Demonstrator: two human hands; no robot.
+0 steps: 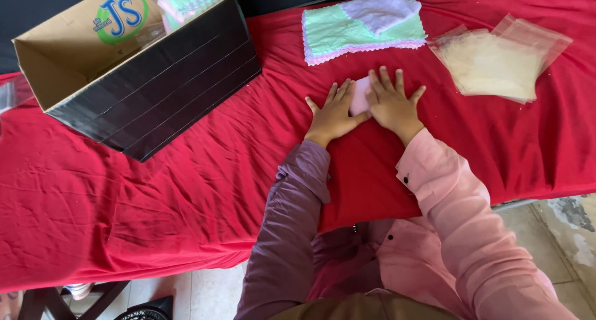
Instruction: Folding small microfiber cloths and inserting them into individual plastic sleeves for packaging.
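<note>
A small folded pale pink cloth (pixel 359 100) lies on the red table cover (pixel 186 171). My left hand (pixel 334 114) and my right hand (pixel 392 102) both press flat on it, fingers spread, from either side. Most of the cloth is hidden beneath my palms. Just beyond my hands sits a stack of folded cloths (pixel 363 27), pale green, with a white one on top.
An open cardboard box (pixel 143 78) with dark striped sides stands at the far left, holding more folded cloths (pixel 186 0). A pile of clear plastic bags (pixel 496 59) lies at the far right. The table's front edge runs near my body, with floor below.
</note>
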